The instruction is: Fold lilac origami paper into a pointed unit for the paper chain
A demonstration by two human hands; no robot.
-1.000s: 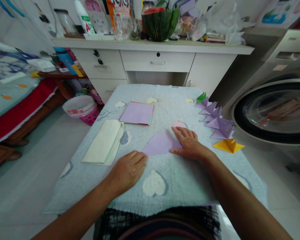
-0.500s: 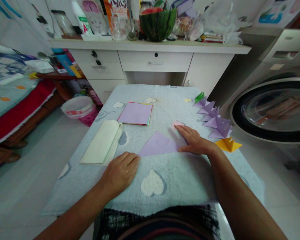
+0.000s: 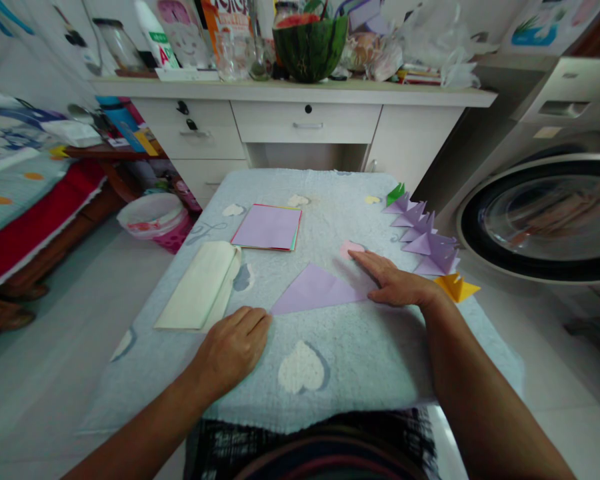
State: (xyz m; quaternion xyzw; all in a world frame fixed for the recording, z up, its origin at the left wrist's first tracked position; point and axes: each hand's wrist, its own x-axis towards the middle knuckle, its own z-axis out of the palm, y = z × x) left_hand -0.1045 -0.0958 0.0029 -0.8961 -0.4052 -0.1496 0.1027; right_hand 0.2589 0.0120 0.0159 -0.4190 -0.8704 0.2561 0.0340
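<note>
A sheet of purple origami paper [image 3: 314, 292], folded to a triangle, lies on the cloth-covered table in front of me. My left hand [image 3: 236, 348] is closed at its left corner, with the fingertips tucked under and partly hidden. On the other side, my right hand [image 3: 393, 279] rests with fingers stretched out, its thumb beside the paper's right corner and its index finger reaching onto a pink heart print. Farther back sits a stack of square origami paper [image 3: 267, 228], purple on top with coloured edges below.
A folded pale-green cloth or paper packet [image 3: 195, 287] lies at the left. Along the right edge runs a row of folded paper pieces: green [image 3: 396, 193], several purple [image 3: 423, 230] and orange [image 3: 457, 287]. Behind stands a white cabinet [image 3: 307, 120]; a washing machine [image 3: 555, 213] is right.
My right thumb has slid rightward, baring more of the paper's right corner. My left hand stays at the left corner. The whole view has shifted slightly.
</note>
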